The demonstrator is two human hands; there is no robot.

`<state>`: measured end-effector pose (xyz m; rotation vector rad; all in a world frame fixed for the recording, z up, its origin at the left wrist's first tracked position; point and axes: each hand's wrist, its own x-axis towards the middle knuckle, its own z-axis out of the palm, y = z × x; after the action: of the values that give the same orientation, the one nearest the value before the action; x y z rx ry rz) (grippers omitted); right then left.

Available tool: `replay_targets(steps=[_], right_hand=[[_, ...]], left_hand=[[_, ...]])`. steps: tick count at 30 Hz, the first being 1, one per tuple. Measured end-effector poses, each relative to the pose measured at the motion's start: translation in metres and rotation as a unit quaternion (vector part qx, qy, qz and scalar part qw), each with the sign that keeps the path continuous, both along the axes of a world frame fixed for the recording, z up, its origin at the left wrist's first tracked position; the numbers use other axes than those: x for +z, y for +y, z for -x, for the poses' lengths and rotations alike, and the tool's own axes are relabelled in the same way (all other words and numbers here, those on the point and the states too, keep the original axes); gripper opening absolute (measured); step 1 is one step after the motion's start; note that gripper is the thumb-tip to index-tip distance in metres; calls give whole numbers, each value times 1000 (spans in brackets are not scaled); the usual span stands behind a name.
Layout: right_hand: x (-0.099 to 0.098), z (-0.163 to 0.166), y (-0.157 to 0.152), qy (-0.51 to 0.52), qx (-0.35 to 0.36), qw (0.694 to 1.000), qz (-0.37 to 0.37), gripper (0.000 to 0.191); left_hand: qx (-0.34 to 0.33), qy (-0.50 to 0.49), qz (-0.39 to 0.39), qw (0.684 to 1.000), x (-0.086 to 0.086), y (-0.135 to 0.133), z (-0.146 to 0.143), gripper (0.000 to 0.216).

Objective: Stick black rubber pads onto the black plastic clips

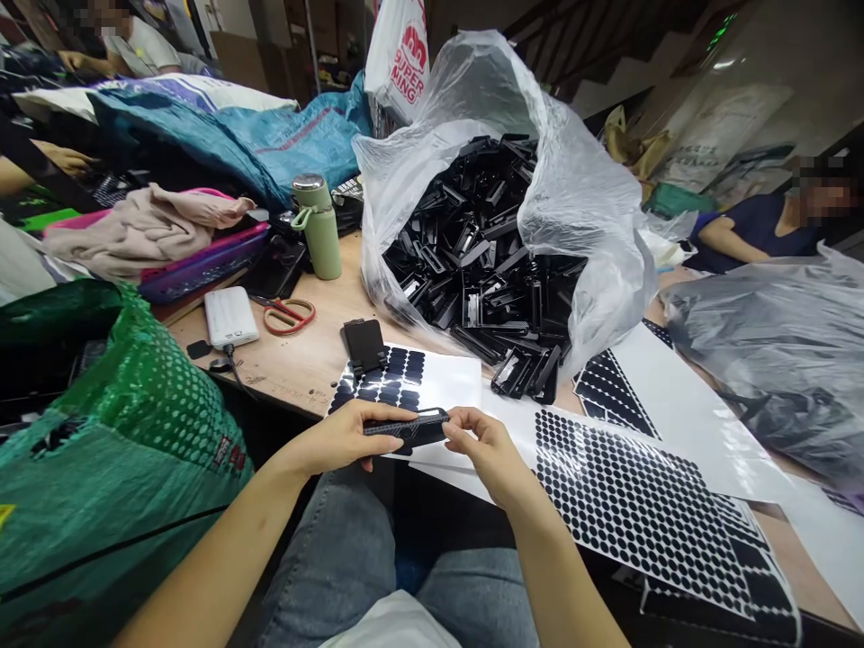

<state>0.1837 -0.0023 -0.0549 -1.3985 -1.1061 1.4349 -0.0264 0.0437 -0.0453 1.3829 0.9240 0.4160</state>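
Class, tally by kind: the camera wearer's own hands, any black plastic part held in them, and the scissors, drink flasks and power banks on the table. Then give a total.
Wearer's hands, left hand and right hand: 2
Held black plastic part: 1
Red-handled scissors: 1
Green flask: 1
White power bank: 1
Total: 6

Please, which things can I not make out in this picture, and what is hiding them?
Head view: the underside of the long black plastic piece, turned away; the left hand and right hand also cover parts.
Head view: the deeper contents of the crumpled translucent plastic bag, hidden beneath the upper black pieces.
Head view: the left part of the green woven bag, cut off by the picture's left edge.
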Motion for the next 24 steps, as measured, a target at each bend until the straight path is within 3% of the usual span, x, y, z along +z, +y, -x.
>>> replay_targets(steps=[13, 24], right_hand=[[-16, -4, -10, -43, 8, 999, -15, 27], [-12, 2, -14, -86, -23, 996, -24, 26]], left_hand=[[-27, 7, 17, 999, -8, -4, 0, 46], [-31, 17, 13, 999, -14, -6, 0, 47]])
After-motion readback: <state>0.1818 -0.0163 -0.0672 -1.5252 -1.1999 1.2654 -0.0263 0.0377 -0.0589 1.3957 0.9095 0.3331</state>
